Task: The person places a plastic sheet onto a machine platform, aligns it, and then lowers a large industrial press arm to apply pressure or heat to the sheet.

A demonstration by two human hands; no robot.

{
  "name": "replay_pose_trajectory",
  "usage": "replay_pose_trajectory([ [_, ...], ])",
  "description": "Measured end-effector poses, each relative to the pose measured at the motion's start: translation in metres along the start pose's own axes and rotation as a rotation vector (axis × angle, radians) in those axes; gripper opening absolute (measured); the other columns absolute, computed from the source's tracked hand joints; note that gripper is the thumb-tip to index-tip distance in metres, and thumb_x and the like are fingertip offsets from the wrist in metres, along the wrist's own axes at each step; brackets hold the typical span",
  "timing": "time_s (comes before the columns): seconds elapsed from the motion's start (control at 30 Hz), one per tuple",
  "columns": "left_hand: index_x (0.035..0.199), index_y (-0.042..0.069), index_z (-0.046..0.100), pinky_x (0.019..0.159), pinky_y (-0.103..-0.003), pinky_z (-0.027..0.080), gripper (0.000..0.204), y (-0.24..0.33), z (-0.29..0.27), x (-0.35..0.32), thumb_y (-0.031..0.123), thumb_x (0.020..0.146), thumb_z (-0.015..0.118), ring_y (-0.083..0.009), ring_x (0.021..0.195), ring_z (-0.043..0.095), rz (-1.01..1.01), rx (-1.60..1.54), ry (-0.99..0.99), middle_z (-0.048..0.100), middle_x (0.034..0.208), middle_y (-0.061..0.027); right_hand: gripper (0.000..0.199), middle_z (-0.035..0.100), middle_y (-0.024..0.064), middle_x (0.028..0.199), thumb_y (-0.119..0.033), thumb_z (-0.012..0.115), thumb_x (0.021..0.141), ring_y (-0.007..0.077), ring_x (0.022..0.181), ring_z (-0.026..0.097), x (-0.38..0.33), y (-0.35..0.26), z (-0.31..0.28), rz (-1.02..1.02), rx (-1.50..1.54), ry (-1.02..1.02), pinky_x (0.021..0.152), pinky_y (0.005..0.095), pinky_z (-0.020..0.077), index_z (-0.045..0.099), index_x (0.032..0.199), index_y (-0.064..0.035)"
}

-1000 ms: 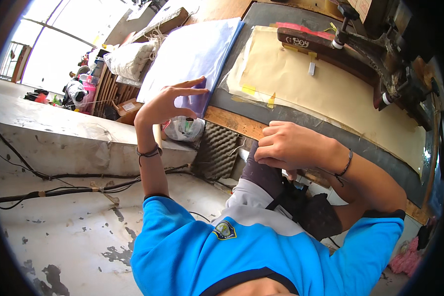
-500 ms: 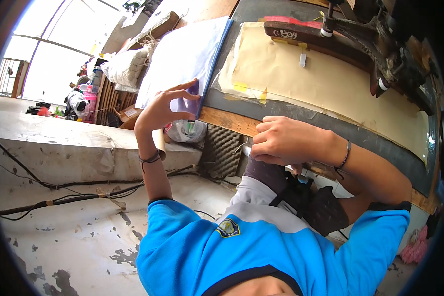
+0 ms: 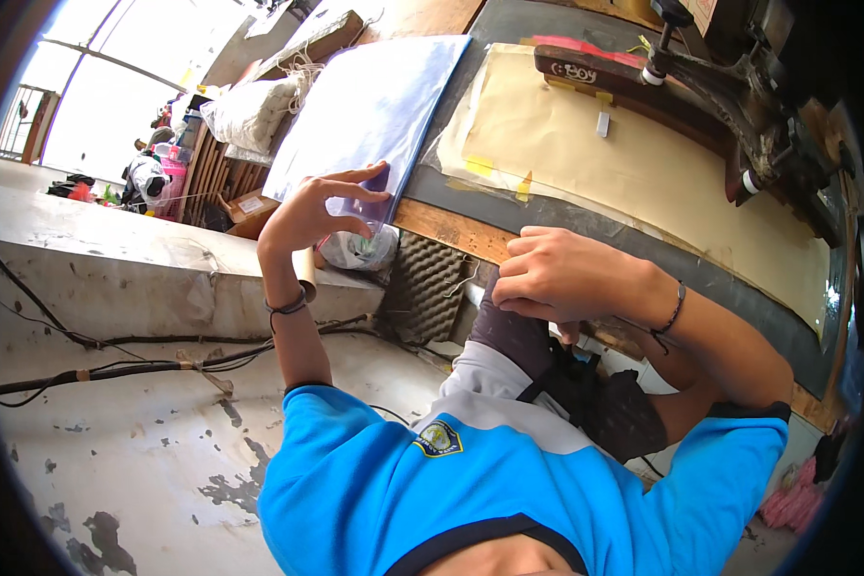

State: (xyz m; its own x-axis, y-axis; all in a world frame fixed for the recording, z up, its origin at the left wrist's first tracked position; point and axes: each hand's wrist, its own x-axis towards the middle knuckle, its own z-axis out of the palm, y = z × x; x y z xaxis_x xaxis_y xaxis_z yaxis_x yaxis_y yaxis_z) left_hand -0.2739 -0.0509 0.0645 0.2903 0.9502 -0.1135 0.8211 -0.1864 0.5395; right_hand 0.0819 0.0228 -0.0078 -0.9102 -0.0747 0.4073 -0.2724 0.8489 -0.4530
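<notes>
Over the near corner of a stack of clear, bluish plastic sheets (image 3: 370,106), my left hand (image 3: 312,213) is open, its thumb and fingers spread apart. I cannot tell whether the fingertips touch the sheets. My right hand (image 3: 571,276) is closed, with curled fingers, at the table's wooden front edge and just above my leg. Whatever its fingers may hold is hidden. Beyond it a cream paper sheet (image 3: 586,144), taped with yellow strips, lies on the dark table top (image 3: 434,192).
A dark wooden bar (image 3: 634,91) on a metal clamp arm (image 3: 730,86) spans the far right of the table. A clear plastic bag (image 3: 360,252) and grey egg-crate foam (image 3: 427,293) sit below the edge. Black cables (image 3: 154,372) run along the low wall at left.
The view has shifted slightly, so the table appears a little farther right. Both hands keep nearly the same pose; my left thumb and fingers remain apart at the sheets' corner.
</notes>
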Motion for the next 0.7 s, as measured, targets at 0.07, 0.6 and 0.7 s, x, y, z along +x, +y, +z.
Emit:
replay_pose_trajectory([
  [0.07, 0.123, 0.015, 0.078, 0.113, -0.043, 0.048, 0.056, 0.004, -0.002, 0.0, 0.011, 0.069, 0.09, -0.0308, 0.137, 0.059, -0.007, -0.004, -0.01, 0.059, 0.151, -0.0126, 0.018, 0.065, 0.0014, 0.076, -0.018, 0.066, 0.092, 0.0209, 0.082, 0.064, 0.0, 0.0, 0.0, -0.006, -0.003, 0.014, 0.081, 0.0357, 0.0478, 0.065, 0.075, -0.0112],
  [0.6, 0.113, 0.004, 0.074, 0.087, -0.029, 0.057, 0.02, -0.085, -0.136, 0.02, 0.02, 0.104, 0.065, -0.0133, 0.1, 0.072, -0.06, -0.23, 0.249, 0.077, 0.107, -0.0043, 0.015, 0.067, 0.0025, 0.081, -0.021, 0.065, 0.093, 0.0223, 0.089, 0.066, 0.0, 0.002, 0.005, -0.032, -0.006, 0.001, 0.087, 0.0376, 0.0485, 0.067, 0.081, -0.0128],
  [0.7, 0.115, 0.005, 0.073, 0.084, -0.031, 0.059, 0.021, -0.086, -0.191, 0.024, 0.02, 0.104, 0.064, -0.0154, 0.096, 0.075, -0.064, -0.203, 0.259, 0.078, 0.104, -0.0055, 0.015, 0.067, 0.0026, 0.081, -0.021, 0.065, 0.094, 0.0227, 0.089, 0.066, -0.001, 0.003, 0.008, -0.046, -0.007, 0.037, 0.086, 0.0385, 0.0481, 0.067, 0.081, -0.0138],
])
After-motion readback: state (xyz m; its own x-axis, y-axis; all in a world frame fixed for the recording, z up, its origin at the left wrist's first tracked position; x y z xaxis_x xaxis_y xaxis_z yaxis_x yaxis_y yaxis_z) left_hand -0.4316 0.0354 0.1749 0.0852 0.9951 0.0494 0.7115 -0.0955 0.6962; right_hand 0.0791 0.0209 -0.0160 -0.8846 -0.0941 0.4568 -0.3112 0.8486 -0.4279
